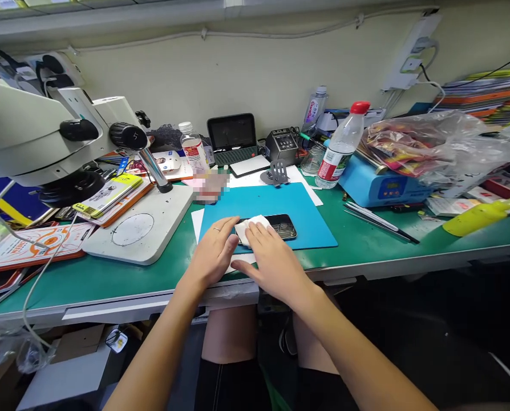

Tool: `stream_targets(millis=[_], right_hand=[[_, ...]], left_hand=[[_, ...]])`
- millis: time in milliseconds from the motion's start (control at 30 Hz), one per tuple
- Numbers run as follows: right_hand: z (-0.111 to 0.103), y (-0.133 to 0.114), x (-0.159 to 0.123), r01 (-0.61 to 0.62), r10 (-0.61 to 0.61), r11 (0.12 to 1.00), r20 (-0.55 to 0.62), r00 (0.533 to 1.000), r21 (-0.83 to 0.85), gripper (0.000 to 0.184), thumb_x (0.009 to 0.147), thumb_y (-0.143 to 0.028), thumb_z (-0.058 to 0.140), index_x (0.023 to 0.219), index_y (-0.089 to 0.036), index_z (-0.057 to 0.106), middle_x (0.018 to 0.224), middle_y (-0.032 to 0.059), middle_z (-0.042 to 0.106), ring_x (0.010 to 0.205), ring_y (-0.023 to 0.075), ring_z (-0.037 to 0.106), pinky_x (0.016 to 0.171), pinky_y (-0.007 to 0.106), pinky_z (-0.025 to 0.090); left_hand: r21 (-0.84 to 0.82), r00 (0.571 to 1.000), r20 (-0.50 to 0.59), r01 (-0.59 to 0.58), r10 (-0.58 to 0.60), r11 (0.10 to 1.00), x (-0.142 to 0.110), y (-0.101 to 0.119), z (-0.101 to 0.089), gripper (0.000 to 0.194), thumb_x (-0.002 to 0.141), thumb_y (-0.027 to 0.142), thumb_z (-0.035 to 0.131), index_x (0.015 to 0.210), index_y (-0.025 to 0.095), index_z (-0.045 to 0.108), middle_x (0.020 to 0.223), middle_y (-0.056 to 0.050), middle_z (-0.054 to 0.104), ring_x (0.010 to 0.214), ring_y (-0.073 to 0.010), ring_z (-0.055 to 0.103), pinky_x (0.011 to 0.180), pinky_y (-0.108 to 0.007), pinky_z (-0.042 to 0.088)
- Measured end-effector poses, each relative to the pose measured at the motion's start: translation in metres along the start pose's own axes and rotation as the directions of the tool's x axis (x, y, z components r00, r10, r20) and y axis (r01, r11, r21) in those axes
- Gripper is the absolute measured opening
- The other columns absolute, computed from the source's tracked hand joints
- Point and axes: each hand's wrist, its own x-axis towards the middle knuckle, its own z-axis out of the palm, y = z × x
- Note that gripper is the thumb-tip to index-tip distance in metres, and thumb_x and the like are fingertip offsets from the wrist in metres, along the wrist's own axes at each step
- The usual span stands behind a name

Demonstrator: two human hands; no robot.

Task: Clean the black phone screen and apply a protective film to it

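A dark smartphone [286, 228] lies flat on a blue mat [263, 197], its right end showing a shiny dark surface. White tissue [257, 221] covers part of the phone's left half. My right hand [276, 257] presses the tissue down with its fingers close together, the thumb held out toward the left. At the phone's left end, my left hand [214, 251] has its fingertips and thumb against the edge, and a ring is on one finger. Parts of the phone are hidden beneath the tissue and hands.
A microscope [36, 134] stands on its white base [173, 211] at left. Behind the mat are a metal holder [278, 174] and a small black laptop-like device [233, 137]. Red-capped bottle [338, 154], tweezers [383, 222] and a yellow squeeze bottle [480, 217] sit at right.
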Motion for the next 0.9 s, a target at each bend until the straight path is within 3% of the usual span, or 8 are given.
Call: stream_targets(millis=[133,233,367,500,600,667,767,900], right_hand=[[-0.008,0.018,-0.024,0.034,-0.033,0.999,-0.002,0.999,0.02,0.066,0.1,-0.057,0.042,0.146,-0.011,0.05,0.152,0.0171,0.05,0.144,0.0298,0.042,0.119,0.053,0.034],[-0.008,0.028,-0.018,-0.017,0.017,0.999,-0.005,1.0,-0.042,0.066,0.1,-0.055,0.043,0.146,-0.008,0.05,0.152,0.0194,0.049,0.144,0.032,0.042,0.119,0.054,0.033],[0.001,0.008,0.011,-0.068,0.069,0.995,0.012,0.998,-0.069,0.081,0.095,-0.061,0.049,0.146,0.002,0.046,0.154,0.0246,0.044,0.146,0.036,0.038,0.121,0.05,0.031],[0.004,-0.008,0.008,0.025,-0.025,1.0,0.031,0.999,-0.006,0.078,0.098,-0.058,0.046,0.148,0.001,0.044,0.156,0.023,0.042,0.147,0.0328,0.036,0.122,0.048,0.029],[-0.003,0.009,-0.013,0.068,-0.069,0.997,0.02,0.997,0.039,0.071,0.099,-0.059,0.042,0.148,-0.008,0.048,0.154,0.0182,0.046,0.146,0.0294,0.039,0.121,0.051,0.031],[-0.009,0.027,-0.02,0.035,-0.035,0.999,0.014,0.999,0.028,0.065,0.101,-0.056,0.039,0.147,-0.012,0.049,0.153,0.0161,0.049,0.146,0.029,0.04,0.12,0.055,0.032],[-0.01,0.041,-0.009,-0.031,0.032,0.999,0.022,0.999,-0.028,0.066,0.101,-0.055,0.038,0.145,-0.007,0.05,0.152,0.0192,0.048,0.145,0.0314,0.041,0.119,0.056,0.032],[-0.001,0.023,0.015,-0.009,0.01,0.999,0.027,1.0,-0.041,0.074,0.099,-0.057,0.044,0.145,-0.001,0.048,0.153,0.0232,0.045,0.145,0.0328,0.04,0.121,0.051,0.031]], left_hand=[[0.014,1.0,0.004,0.006,-0.006,1.0,0.002,0.002,0.0,0.074,0.103,0.062,0.011,0.146,0.015,0.047,0.147,-0.015,0.053,0.139,-0.0276,0.045,0.117,-0.049,0.036],[0.017,1.0,0.009,0.023,-0.023,1.0,0.005,0.002,0.0,0.074,0.103,0.062,0.011,0.147,0.015,0.047,0.147,-0.015,0.053,0.139,-0.028,0.045,0.117,-0.049,0.036],[0.009,1.0,0.008,0.013,-0.013,1.0,0.005,0.0,0.001,0.075,0.103,0.063,0.011,0.147,0.014,0.047,0.147,-0.015,0.053,0.139,-0.0281,0.045,0.117,-0.049,0.035],[0.002,1.0,-0.001,-0.009,0.009,1.0,0.001,-0.001,0.0,0.077,0.102,0.064,0.011,0.145,0.011,0.048,0.147,-0.016,0.053,0.138,-0.0281,0.046,0.117,-0.048,0.035],[-0.002,1.0,-0.008,0.004,-0.004,1.0,0.001,0.0,-0.001,0.076,0.102,0.064,0.011,0.146,0.014,0.047,0.147,-0.015,0.054,0.139,-0.0278,0.046,0.117,-0.048,0.036],[-0.002,1.0,-0.006,0.007,-0.007,1.0,0.004,0.001,0.0,0.077,0.102,0.065,0.011,0.146,0.013,0.047,0.147,-0.015,0.053,0.139,-0.028,0.046,0.116,-0.048,0.036],[0.005,1.0,-0.002,0.008,-0.008,1.0,0.007,0.001,0.0,0.079,0.101,0.066,0.011,0.146,0.012,0.047,0.148,-0.016,0.053,0.139,-0.0283,0.046,0.116,-0.049,0.036],[0.01,1.0,-0.009,-0.009,0.009,1.0,0.004,0.0,0.0,0.074,0.103,0.063,0.013,0.145,0.014,0.048,0.148,-0.015,0.053,0.139,-0.0274,0.045,0.117,-0.048,0.035]])
